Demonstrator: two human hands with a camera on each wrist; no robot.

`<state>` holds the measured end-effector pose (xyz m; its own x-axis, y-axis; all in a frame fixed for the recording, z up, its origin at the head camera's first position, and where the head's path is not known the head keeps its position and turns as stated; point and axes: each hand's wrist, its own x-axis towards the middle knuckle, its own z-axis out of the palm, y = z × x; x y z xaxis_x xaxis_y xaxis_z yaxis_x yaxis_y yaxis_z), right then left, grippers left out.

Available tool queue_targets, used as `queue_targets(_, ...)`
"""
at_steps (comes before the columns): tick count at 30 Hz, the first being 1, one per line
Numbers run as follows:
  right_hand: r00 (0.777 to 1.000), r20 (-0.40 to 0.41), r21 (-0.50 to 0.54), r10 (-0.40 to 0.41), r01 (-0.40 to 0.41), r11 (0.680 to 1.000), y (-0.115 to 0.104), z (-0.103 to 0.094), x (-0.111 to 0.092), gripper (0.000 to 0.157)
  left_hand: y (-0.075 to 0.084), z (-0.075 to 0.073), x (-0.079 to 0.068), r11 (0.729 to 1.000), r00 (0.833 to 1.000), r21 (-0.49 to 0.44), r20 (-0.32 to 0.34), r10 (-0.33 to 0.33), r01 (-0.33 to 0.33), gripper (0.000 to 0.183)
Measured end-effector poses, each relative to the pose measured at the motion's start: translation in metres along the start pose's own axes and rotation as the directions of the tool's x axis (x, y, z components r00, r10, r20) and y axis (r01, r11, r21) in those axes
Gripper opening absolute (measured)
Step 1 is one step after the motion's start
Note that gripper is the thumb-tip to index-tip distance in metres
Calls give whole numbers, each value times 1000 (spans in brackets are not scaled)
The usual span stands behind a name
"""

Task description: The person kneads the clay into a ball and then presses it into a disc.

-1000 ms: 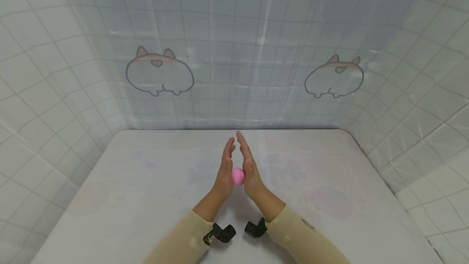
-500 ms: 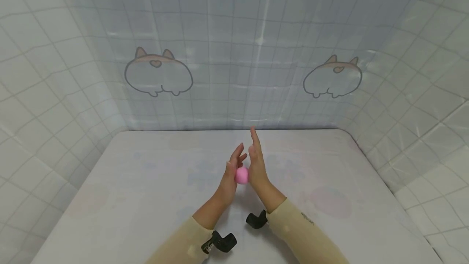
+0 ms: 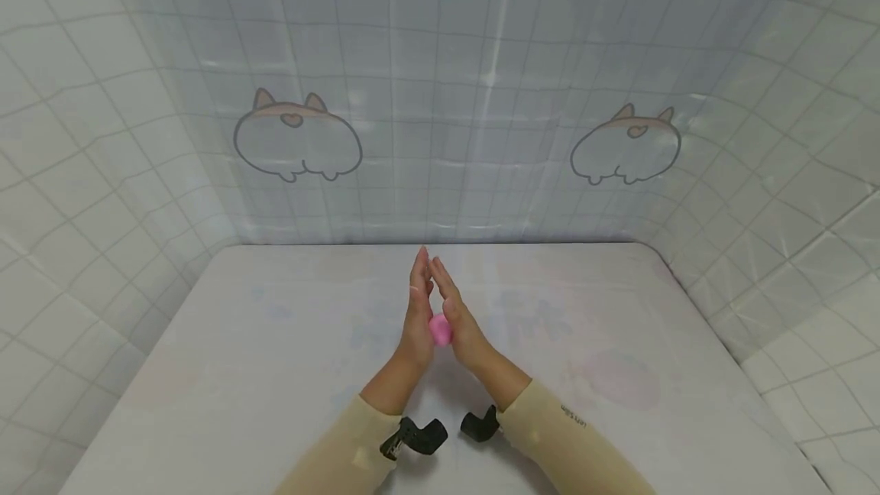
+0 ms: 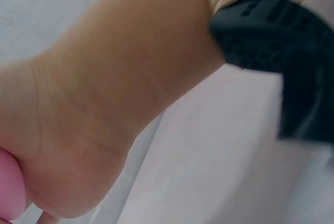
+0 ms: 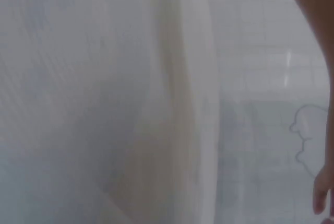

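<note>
A smooth pink ball [image 3: 441, 329], like a lump of modelling clay, is pressed between the two palms at the middle of the table. My left hand [image 3: 416, 323] stands upright against its left side, fingers straight and pointing away. Opposite it, my right hand [image 3: 466, 327] leans in with straight fingers, its fingertips close to the left hand's. In the left wrist view, the ball [image 4: 9, 186] shows at the lower left edge beside the heel of the left hand [image 4: 68, 145]. Only a strip of hand and fingers [image 5: 321, 190] appears at the right edge of the right wrist view.
Beneath the hands lies a pale table [image 3: 261, 373] with faint coloured prints. A tiled-pattern sheet with cartoon animal outlines [image 3: 299, 140] rises at the back and sides. Black camera mounts [image 3: 424, 437] stick out from both beige sleeves [image 3: 351, 445], over the table.
The hands slide against each other: the right hand went forward while the left drew back, then they reversed. The ball shifted right, then back left, staying between the palms.
</note>
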<state>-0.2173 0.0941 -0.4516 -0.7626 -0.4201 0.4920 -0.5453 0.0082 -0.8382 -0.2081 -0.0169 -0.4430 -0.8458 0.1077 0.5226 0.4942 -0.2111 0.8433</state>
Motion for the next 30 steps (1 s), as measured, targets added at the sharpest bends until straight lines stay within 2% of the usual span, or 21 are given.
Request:
queue_targets(3, 997, 28, -15, -78, 78, 997, -2, 3, -1, 85, 1, -2, 4, 999, 999, 27, -39, -20, 21, 91)
queue_targets(6, 992, 39, 1, -123, 123, 992, -4, 5, -4, 83, 1, -6, 7, 998, 995, 38, -86, -55, 58, 92)
queue_targets(10, 988, 29, 7, -151, 150, 989, -7, 6, -6, 83, -4, -12, 11, 997, 989, 53, -138, -55, 63, 88)
queue_targets(12, 988, 16, 5, -156, 155, 988, -11, 6, -6, 83, -8, -15, 11, 995, 989, 86, -140, -44, 56, 85)
queue_targets(15, 986, -20, 15, -164, 164, 986, -17, 5, -3, 86, -15, -17, 8, 987, 994, 149, -100, -43, 58, 80)
queue_targets(20, 987, -91, 50, -132, 137, 989, -19, -1, 5, 89, -20, -13, 0, 976, 996, 206, 29, -84, 76, 77)
queue_targets(25, 992, -120, 69, -32, 40, 997, -14, -6, 10, 91, -18, -7, -6, 980, 986, 179, 124, -110, 87, 79)
queue_targets(30, 990, -136, -31, 20, -25, 999, -8, -11, 14, 93, -14, -4, -9, 992, 982, 101, 164, -97, 81, 80)
